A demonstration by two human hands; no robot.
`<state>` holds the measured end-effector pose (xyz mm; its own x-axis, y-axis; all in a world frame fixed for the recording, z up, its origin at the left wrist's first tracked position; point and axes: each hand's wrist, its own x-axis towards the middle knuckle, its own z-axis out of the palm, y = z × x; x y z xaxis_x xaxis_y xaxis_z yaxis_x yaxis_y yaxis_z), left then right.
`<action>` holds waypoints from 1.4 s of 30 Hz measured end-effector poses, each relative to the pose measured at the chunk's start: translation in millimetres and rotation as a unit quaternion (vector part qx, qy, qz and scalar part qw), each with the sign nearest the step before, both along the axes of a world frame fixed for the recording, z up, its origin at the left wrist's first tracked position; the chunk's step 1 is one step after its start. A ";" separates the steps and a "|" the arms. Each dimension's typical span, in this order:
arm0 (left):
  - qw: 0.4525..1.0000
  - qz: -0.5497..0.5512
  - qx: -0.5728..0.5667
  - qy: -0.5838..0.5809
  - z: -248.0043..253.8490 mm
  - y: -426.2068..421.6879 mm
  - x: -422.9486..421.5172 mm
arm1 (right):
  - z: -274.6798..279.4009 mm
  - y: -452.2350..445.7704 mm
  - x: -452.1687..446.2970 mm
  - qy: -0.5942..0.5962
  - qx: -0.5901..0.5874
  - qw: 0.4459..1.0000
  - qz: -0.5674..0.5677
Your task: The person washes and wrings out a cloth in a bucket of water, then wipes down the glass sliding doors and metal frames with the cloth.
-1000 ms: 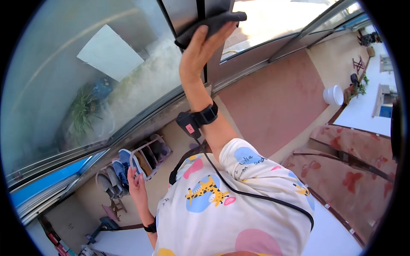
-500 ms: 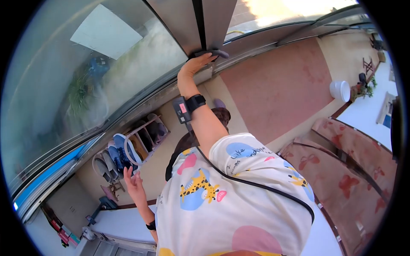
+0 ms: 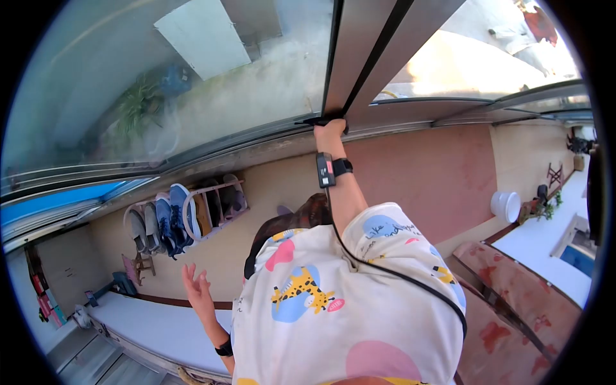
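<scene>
- Cloth [image 3: 312, 121], dark and mostly covered, sits at the foot of the metal post [image 3: 354, 38], where the post meets the window's bottom rail; small ends of it show on both sides of my hand.
- My right hand [image 3: 330, 130] lies over the cloth; its fingers are largely hidden, so I cannot tell whether they grip it or press it flat.
- My right arm reaches out in front of me, nearly straight, with a black box [image 3: 326, 170] strapped near the wrist.
- My left hand [image 3: 196, 282] hangs free in the air beside my shirt [image 3: 276, 346], fingers loosely spread and slightly curled.
- My left forearm slants up from my side, a black band [image 3: 224, 346] around the wrist.
- Shoes [image 3: 168, 221] stand in a rack [image 3: 220, 226] on the floor, past my left hand.
</scene>
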<state>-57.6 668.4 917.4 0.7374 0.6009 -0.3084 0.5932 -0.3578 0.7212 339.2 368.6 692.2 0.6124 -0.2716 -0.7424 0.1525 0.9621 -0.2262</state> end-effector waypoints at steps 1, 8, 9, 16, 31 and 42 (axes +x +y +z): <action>1.000 0.003 -0.012 -0.006 0.0 -2.3 6.3 | 40.3 -0.9 -8.4 -0.054 -0.020 0.998 0.015; 0.984 -0.133 -0.069 -0.091 -13.0 -15.0 84.8 | 314.9 -12.9 -85.8 -0.373 -0.229 0.890 0.127; 0.983 -0.136 -0.076 -0.101 -13.4 -15.2 89.5 | 342.2 -12.7 -94.7 -0.380 -0.238 0.885 0.125; 0.943 -0.193 -0.228 -0.146 -20.7 -54.7 160.5 | 427.0 -17.7 -76.2 -0.455 -0.504 0.732 -0.053; 0.771 -0.414 -0.306 -0.375 104.2 -172.2 245.1 | 344.9 26.2 -67.7 -0.459 -0.701 0.544 0.048; 0.792 -0.126 -0.515 -0.303 86.5 -139.4 241.7 | 358.0 32.9 -65.1 -0.391 -0.742 0.477 0.263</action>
